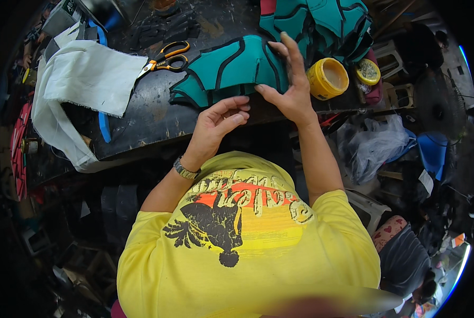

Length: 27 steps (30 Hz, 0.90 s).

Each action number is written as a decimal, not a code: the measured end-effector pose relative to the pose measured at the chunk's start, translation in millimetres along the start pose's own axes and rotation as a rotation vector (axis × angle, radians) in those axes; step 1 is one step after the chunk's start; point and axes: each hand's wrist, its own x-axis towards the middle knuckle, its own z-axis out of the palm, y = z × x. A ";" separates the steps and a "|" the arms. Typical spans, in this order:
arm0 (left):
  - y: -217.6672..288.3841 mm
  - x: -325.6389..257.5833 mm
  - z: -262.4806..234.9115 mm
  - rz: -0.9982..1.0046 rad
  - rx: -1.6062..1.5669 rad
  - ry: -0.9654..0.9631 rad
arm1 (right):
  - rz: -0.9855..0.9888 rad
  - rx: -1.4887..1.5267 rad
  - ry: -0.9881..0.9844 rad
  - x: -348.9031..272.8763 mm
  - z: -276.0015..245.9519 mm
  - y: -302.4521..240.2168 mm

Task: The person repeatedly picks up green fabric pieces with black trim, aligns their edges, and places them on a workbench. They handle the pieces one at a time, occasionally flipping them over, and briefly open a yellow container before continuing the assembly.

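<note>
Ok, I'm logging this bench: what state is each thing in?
Teal black-trimmed fabric panel: bent
Right hand: spread, at the panel
Left hand: fingers curled
Round yellow jar: open
Orange-and-black-handled scissors: lying flat
White frayed cloth: loosely folded
Metallic wristband: worn
Teal black-trimmed pieces: piled

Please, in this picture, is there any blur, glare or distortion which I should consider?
Head view: the table's edge bends and the corners are black; a blurred patch smears the bottom edge; light strips glare at the right rim; below the table it is very dim; the teal piece and scissors look fairly sharp.
</note>
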 end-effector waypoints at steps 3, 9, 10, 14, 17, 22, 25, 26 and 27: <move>-4.3 2.7 3.5 0.266 -0.242 -0.125 | -0.047 0.077 -0.024 -6.7 -4.3 -17.8; 1.7 15.3 14.3 0.296 -0.440 -0.041 | -0.016 -0.045 -0.155 -29.5 -18.5 -43.0; 2.1 17.3 16.7 0.293 -0.429 -0.026 | 0.047 -0.027 -0.166 -32.4 -28.8 -43.3; 5.2 24.6 18.1 0.224 -0.499 -0.134 | 0.169 -0.241 0.097 -27.1 -98.2 -20.3; 6.0 30.3 21.5 0.182 -0.545 -0.262 | 0.294 -0.654 0.099 -21.6 -141.9 11.4; 9.2 26.4 37.7 0.182 -0.496 -0.190 | 0.381 -1.143 -0.165 -20.0 -150.7 46.0; 13.0 26.8 41.1 0.175 -0.508 -0.180 | 0.558 -1.080 -0.237 -11.5 -149.2 42.4; 13.4 27.8 41.1 0.155 -0.518 -0.173 | 0.601 -0.955 -0.176 -7.4 -151.2 38.4; 13.3 29.0 40.8 0.140 -0.528 -0.168 | 0.612 -0.848 -0.097 -4.5 -152.3 34.3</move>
